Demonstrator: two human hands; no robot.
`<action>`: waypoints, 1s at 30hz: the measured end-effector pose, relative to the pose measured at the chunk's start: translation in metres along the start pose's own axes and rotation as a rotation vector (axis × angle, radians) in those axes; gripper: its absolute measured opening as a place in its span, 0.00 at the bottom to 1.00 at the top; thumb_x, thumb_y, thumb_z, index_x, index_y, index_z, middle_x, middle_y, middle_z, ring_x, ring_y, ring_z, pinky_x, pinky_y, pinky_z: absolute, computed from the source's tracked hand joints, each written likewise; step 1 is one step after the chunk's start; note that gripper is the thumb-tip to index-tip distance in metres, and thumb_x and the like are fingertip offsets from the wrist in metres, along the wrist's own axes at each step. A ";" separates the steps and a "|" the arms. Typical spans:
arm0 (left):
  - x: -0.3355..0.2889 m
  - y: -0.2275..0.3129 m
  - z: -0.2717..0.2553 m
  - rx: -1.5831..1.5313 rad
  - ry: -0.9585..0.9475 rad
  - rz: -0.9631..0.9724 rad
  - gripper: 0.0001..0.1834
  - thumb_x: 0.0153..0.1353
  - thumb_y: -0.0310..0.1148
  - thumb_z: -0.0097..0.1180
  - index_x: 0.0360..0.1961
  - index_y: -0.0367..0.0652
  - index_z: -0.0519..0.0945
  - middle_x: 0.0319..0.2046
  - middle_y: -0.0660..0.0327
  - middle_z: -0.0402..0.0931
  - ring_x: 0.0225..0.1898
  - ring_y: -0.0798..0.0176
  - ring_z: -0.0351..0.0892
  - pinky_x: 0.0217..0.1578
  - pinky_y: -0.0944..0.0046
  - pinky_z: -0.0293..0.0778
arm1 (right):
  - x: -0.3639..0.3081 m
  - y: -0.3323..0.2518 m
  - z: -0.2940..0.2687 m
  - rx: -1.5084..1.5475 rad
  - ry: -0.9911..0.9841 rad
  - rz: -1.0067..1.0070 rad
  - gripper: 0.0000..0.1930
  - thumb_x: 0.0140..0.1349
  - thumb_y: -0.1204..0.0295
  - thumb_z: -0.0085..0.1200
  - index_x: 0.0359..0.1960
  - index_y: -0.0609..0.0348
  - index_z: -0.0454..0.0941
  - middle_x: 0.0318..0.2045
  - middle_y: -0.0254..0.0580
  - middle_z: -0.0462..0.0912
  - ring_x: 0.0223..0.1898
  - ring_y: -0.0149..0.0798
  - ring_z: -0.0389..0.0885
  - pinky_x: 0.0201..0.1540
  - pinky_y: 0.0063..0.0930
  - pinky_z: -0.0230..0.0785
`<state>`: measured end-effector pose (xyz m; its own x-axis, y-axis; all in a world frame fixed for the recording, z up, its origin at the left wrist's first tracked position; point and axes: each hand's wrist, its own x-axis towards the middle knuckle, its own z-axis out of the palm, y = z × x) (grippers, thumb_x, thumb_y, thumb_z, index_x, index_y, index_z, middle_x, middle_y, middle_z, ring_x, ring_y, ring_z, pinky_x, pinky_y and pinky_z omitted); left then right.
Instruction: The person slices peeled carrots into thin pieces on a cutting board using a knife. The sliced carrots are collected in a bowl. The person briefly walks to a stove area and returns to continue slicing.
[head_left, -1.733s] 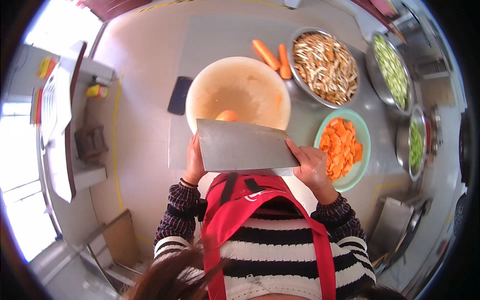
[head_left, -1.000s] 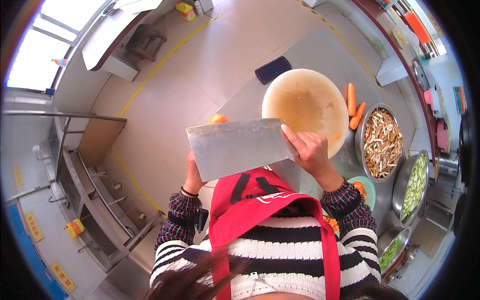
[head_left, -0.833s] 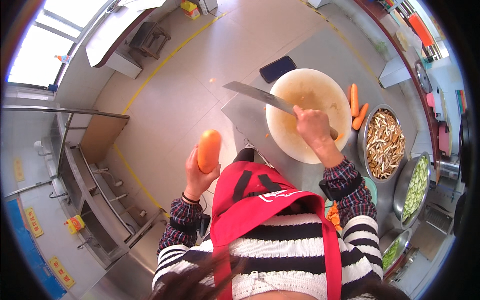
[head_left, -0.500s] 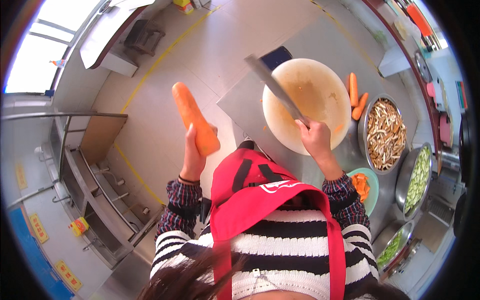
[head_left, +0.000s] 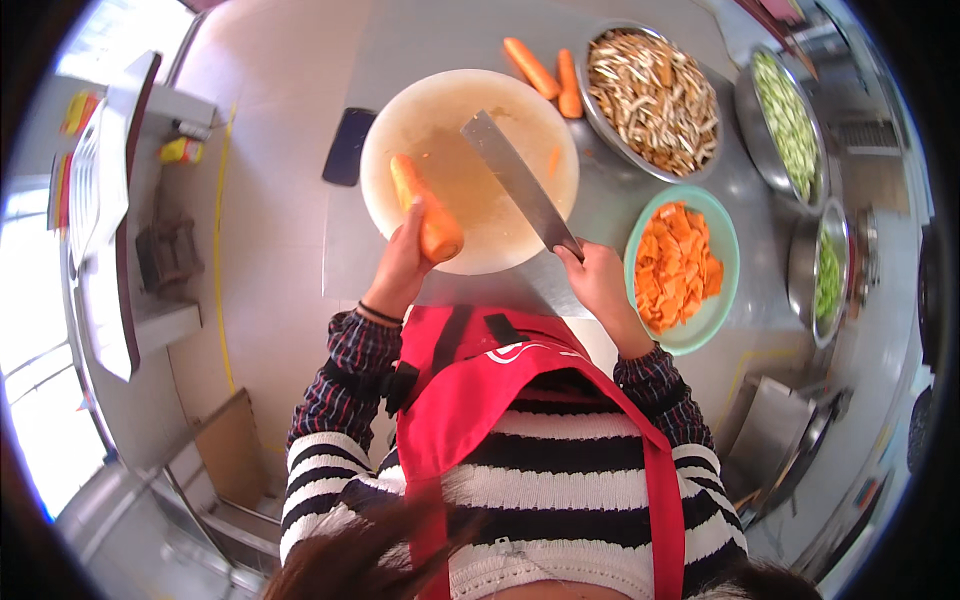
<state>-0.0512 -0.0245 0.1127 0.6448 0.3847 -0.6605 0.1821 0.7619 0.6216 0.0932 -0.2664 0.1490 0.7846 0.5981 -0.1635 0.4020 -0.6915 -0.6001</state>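
Note:
My left hand [head_left: 396, 268] is closed round the thick end of a large peeled carrot [head_left: 428, 212], which slants over the near left part of a round cutting board [head_left: 470, 92]. My right hand [head_left: 602, 288] grips the handle of a cleaver [head_left: 515, 178]; its broad blade points up and left across the board. Blade and carrot are apart. Small orange scraps and a wet, brownish stain mark the board. Just beyond its far right edge lie two whole carrots, one slanted [head_left: 531, 68] and one nearly upright [head_left: 569, 84].
Right of the board stands a pale green bowl [head_left: 733, 262] of carrot slices [head_left: 674, 268]. A metal bowl of sliced mushrooms [head_left: 655, 100] is behind it, with sliced pale green vegetable [head_left: 786, 125] and chopped greens [head_left: 827, 276] farther right. A dark flat object [head_left: 349, 147] lies left of the board on the metal table [head_left: 343, 250].
My left hand has brought the carrot from over the floor at left to the board. The cleaver stays in my right hand, over the board. The view has turned toward the table.

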 end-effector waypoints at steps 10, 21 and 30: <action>0.146 -0.062 0.002 0.920 0.083 0.022 0.32 0.65 0.59 0.61 0.35 0.32 0.82 0.27 0.59 0.82 0.24 0.69 0.79 0.25 0.66 0.71 | 0.038 0.018 0.046 -0.266 -0.071 0.144 0.12 0.66 0.60 0.55 0.38 0.52 0.86 0.26 0.50 0.84 0.29 0.57 0.83 0.34 0.51 0.74; 0.151 -0.048 0.014 0.760 -0.088 -0.063 0.29 0.70 0.56 0.56 0.37 0.34 0.82 0.26 0.60 0.84 0.20 0.69 0.80 0.20 0.70 0.70 | 0.077 0.039 0.052 -0.238 -0.267 0.127 0.15 0.66 0.60 0.56 0.49 0.48 0.86 0.28 0.53 0.85 0.33 0.57 0.85 0.38 0.49 0.77; 0.119 -0.050 0.010 0.660 -0.058 -0.085 0.24 0.71 0.48 0.56 0.40 0.32 0.81 0.27 0.56 0.84 0.17 0.68 0.79 0.18 0.70 0.69 | 0.071 0.037 0.042 -0.153 -0.304 0.081 0.14 0.65 0.66 0.55 0.50 0.52 0.83 0.22 0.53 0.82 0.26 0.58 0.82 0.30 0.51 0.74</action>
<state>0.0239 -0.0217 0.0070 0.6442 0.2945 -0.7059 0.6381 0.3019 0.7083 0.1438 -0.2328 0.0818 0.6497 0.6159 -0.4456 0.4282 -0.7808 -0.4549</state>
